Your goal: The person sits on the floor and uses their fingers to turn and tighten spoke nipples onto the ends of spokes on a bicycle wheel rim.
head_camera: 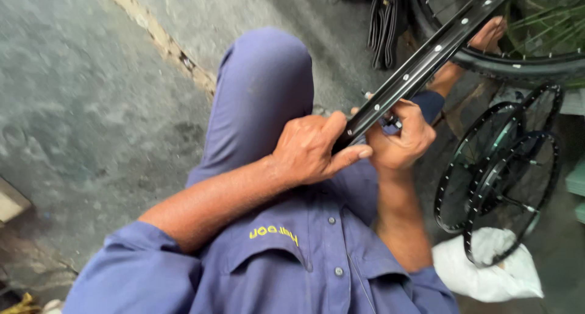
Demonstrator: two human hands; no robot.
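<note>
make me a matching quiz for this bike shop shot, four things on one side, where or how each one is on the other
Things:
1. rim
2. left hand
3. white bag
4. spoked wheels

Places or states:
A. on the floor, lower right
B. standing at the right, above the bag
C. gripping the near end of the rim
D. black, slanting up to the upper right

Pairs: 1-D, 2-C, 3-A, 4-B

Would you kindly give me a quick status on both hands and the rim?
Left hand gripping black rim at its near end. Right hand closed beneath rim; anything held is hidden. Spoked wheels at right, clear of hands.
</note>
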